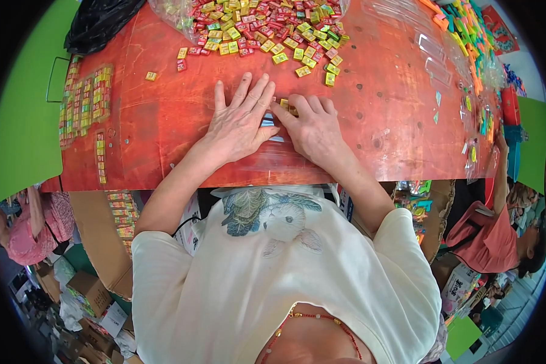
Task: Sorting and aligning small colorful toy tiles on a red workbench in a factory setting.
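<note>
My left hand (239, 124) lies spread out, palm down, on the red tabletop, its fingers pointing to the far side. Close beside it, my right hand (314, 128) has its fingers bent, thumb and fingertips around small yellow boxes (289, 107); most of these are hidden under the hand. Between the hands, near my left thumb, lies a clear plastic piece (274, 134) with blue and white showing through, partly covered; its exact kind I cannot make out.
Beyond my hands is a loose heap of small red and yellow boxes (258, 27). Filled clear packs (85, 103) lie at the left, with a single row of boxes (101, 158) nearer me. Clear trays (437, 57) and colourful plastic pieces (467, 30) are at the right. Cardboard boxes (100, 242) stand below the edge.
</note>
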The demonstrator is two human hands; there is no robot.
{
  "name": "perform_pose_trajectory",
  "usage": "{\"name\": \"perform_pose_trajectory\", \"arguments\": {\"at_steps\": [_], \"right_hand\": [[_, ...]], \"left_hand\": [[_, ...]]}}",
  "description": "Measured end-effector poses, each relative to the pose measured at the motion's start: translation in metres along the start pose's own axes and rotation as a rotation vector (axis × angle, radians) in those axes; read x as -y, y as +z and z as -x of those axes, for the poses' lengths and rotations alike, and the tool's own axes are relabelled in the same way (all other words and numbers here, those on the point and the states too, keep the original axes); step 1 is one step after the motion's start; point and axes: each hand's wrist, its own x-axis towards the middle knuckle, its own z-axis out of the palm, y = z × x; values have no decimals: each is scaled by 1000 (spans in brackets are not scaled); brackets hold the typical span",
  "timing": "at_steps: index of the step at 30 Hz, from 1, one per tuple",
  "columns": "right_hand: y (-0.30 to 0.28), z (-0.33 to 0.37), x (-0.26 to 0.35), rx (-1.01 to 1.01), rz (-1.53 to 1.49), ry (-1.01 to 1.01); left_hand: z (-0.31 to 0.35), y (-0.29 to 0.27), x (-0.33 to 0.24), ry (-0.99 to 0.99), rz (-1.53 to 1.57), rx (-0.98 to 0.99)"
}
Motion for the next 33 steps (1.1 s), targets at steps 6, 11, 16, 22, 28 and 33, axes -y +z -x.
{"name": "perform_pose_trajectory", "arguments": {"at_steps": [6, 11, 16, 22, 28, 33], "right_hand": [[-4, 1, -6, 40, -50, 38], [-21, 7, -24, -67, -141, 170], [-17, 25, -32, -59, -141, 254], [-22, 34, -40, -132, -207, 373], [-18, 54, -54, -155, -238, 558], [-25, 51, -41, -46, -224, 585]], "left_hand": [[1, 4, 6, -3, 239, -64], [3, 10, 11, -6, 91, -50], [-1, 6, 5, 64, -36, -52], [-7, 7, 1, 110, -42, -10], [-8, 5, 4, 64, 107, -1], [-11, 3, 10, 19, 148, 28]]}}
